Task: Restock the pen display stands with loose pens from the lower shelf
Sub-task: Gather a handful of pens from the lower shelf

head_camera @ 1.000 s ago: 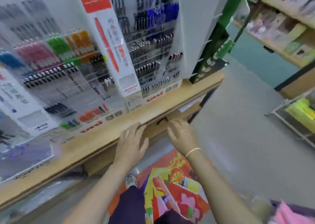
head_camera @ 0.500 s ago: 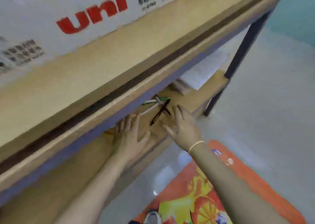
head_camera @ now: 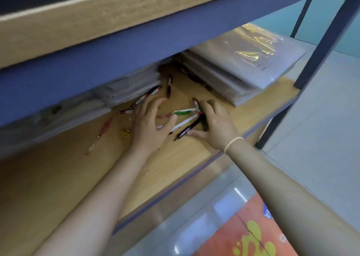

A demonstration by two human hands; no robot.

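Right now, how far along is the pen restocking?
Barely begun. Done: both hands have reached the lower shelf. In hand: the right hand curls its fingers over a black pen, and the left hand spreads over the pile beside the green pen. Left: red pens lie scattered on the shelf, nothing is lifted yet, and the display stands are out of view.

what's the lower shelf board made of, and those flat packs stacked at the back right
Lower shelf: looks like wood-grain laminate board, matte tan, with a blue edge. Flat packs: probably paper or card in clear glossy plastic wrap, judging by the crinkled glare.
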